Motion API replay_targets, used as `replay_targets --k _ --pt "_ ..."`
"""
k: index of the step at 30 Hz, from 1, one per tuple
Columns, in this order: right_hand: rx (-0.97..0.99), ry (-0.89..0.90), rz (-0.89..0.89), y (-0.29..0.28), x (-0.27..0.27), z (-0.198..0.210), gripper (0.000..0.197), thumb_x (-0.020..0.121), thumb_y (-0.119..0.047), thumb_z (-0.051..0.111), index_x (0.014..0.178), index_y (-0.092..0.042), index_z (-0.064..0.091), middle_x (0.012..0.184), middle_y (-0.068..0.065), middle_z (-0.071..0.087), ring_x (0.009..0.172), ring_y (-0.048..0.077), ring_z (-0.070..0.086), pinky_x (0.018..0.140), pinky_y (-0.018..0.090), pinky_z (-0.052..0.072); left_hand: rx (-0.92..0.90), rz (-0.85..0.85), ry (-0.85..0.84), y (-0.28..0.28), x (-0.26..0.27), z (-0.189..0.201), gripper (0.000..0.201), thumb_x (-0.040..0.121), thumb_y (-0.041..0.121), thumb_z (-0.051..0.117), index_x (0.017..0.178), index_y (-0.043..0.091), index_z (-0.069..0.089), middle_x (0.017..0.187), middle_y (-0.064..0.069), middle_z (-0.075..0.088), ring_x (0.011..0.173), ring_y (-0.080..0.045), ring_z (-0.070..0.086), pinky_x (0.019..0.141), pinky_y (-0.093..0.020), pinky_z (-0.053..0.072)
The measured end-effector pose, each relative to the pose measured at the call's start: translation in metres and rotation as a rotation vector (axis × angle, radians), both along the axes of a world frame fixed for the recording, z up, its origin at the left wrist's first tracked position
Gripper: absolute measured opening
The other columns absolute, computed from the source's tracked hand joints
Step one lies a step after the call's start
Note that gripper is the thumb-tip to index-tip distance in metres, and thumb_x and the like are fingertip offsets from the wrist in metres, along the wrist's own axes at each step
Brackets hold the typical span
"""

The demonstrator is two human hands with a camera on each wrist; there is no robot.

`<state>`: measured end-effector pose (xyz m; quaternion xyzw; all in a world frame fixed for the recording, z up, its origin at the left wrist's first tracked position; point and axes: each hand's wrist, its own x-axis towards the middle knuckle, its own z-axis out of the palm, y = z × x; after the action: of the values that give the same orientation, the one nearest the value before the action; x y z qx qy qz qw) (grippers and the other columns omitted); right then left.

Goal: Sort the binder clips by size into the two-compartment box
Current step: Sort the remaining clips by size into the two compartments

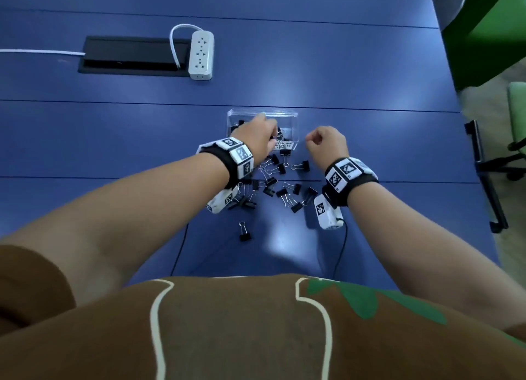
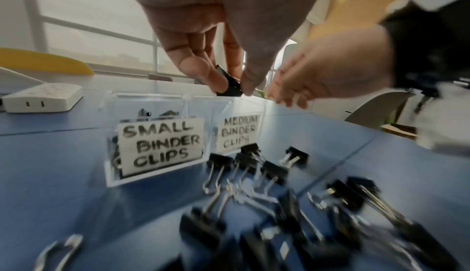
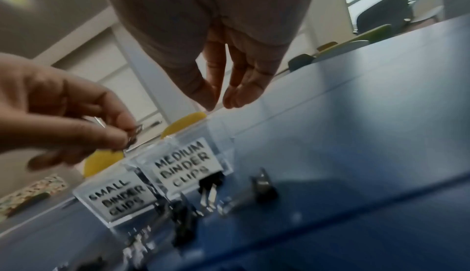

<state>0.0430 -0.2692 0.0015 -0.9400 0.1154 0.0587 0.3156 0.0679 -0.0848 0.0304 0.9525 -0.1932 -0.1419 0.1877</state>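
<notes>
A clear two-compartment box [image 1: 284, 112] stands mid-table, labelled "SMALL BINDER CLIPS" [image 2: 162, 144] on its left half and "MEDIUM BINDER CLIPS" [image 3: 185, 166] on its right. Several clips lie in the small compartment. My left hand [image 1: 260, 132] hovers over the box and pinches a black binder clip [image 2: 230, 89] between thumb and fingers, above the divider region. My right hand [image 1: 316, 140] hangs just right of the box, its fingers [image 3: 236, 96] loosely curled and holding nothing. Several loose black clips [image 1: 273, 183] are scattered on the blue table in front of the box, and one [image 1: 244, 231] lies apart, nearer me.
A white power strip [image 1: 201, 55] and a black cable hatch [image 1: 133, 54] sit far left on the table. The table's right edge [image 1: 466, 140] has a black bar [image 1: 484, 175] and a green chair [image 1: 516, 123] beyond it. Wrist-camera cables [image 1: 341, 246] trail toward me.
</notes>
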Motion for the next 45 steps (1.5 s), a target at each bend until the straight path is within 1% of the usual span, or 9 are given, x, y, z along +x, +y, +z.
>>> replay_targets --k 7,11,15,21,26,29,35,39,45 --pt "-0.086 0.178 0.316 -0.011 -0.039 -0.027 0.043 0.086 -0.006 0.056 0.128 -0.015 0.053 0.127 0.010 0.048 0.122 0.030 0.041 0.102 0.043 0.041 0.048 -0.006 -0.003 -0.028 0.032 -0.022 0.015 0.090 0.023 0.057 0.101 0.013 0.058 0.111 -0.011 0.057 0.101 -0.031 0.056 0.088 -0.043 0.049" --pt "-0.134 0.180 0.353 -0.010 -0.041 -0.032 0.036 0.088 -0.005 0.054 0.123 -0.009 0.057 0.121 0.014 0.050 0.119 0.032 0.044 0.098 0.042 0.044 0.123 -0.037 -0.052 -0.031 0.028 -0.029 0.021 0.092 0.023 0.055 0.110 0.015 0.060 0.115 -0.010 0.061 0.113 -0.030 0.050 0.095 -0.043 0.045" --pt "-0.079 0.168 0.249 -0.015 -0.046 -0.033 0.033 0.086 -0.013 0.056 0.118 -0.006 0.060 0.116 0.014 0.051 0.108 0.031 0.053 0.095 0.039 0.047 0.007 -0.019 -0.125 -0.028 0.005 -0.026 0.024 0.088 0.023 0.059 0.111 0.015 0.059 0.116 -0.009 0.054 0.111 -0.028 0.046 0.098 -0.040 0.043" --pt "-0.011 0.143 0.264 -0.029 -0.077 -0.030 0.039 0.084 -0.011 0.057 0.123 -0.006 0.058 0.110 0.014 0.050 0.101 0.028 0.054 0.092 0.027 0.040 -0.015 -0.308 0.107 -0.026 -0.060 -0.046 0.026 0.080 0.011 0.058 0.106 0.011 0.059 0.111 -0.012 0.053 0.107 -0.030 0.050 0.088 -0.044 0.048" --pt "-0.090 0.143 0.459 -0.027 -0.100 -0.034 0.043 0.084 -0.003 0.053 0.127 -0.008 0.055 0.111 0.016 0.048 0.108 0.034 0.044 0.096 0.042 0.042 -0.008 -0.389 0.143 -0.029 -0.080 -0.060 0.062 0.075 0.000 0.053 0.135 0.012 0.044 0.136 -0.008 0.046 0.116 -0.031 0.047 0.097 -0.045 0.046" --pt "-0.108 0.171 0.435 -0.027 -0.103 -0.034 0.037 0.085 -0.002 0.053 0.122 -0.007 0.056 0.114 0.016 0.047 0.109 0.033 0.045 0.091 0.044 0.045 0.109 -0.432 0.154 -0.032 -0.081 -0.061 0.066 0.081 -0.002 0.047 0.142 0.017 0.035 0.147 0.000 0.037 0.119 -0.028 0.042 0.099 -0.044 0.046" --pt "-0.104 0.178 0.364 -0.030 -0.103 -0.033 0.016 0.086 -0.005 0.055 0.102 -0.005 0.058 0.111 0.011 0.051 0.107 0.030 0.048 0.084 0.035 0.043 0.168 -0.380 0.134 -0.029 -0.079 -0.060 0.045 0.091 0.008 0.049 0.134 0.018 0.041 0.127 -0.006 0.046 0.115 -0.028 0.045 0.084 -0.043 0.047" --pt "-0.105 0.194 0.341 -0.032 -0.103 -0.036 0.016 0.086 -0.009 0.059 0.103 -0.007 0.059 0.109 0.010 0.052 0.103 0.029 0.051 0.083 0.036 0.045 0.163 -0.296 0.150 -0.027 -0.082 -0.062 0.039 0.092 0.010 0.053 0.129 0.012 0.040 0.124 -0.009 0.049 0.113 -0.030 0.047 0.088 -0.048 0.048" --pt "-0.055 0.240 0.189 -0.024 -0.095 -0.032 0.003 0.085 -0.011 0.062 0.088 -0.010 0.061 0.094 0.004 0.048 0.079 0.021 0.048 0.075 0.030 0.042 0.201 -0.264 0.055 -0.021 -0.093 -0.073 0.043 0.086 0.001 0.056 0.126 0.009 0.042 0.115 -0.011 0.050 0.104 -0.030 0.048 0.081 -0.043 0.053"
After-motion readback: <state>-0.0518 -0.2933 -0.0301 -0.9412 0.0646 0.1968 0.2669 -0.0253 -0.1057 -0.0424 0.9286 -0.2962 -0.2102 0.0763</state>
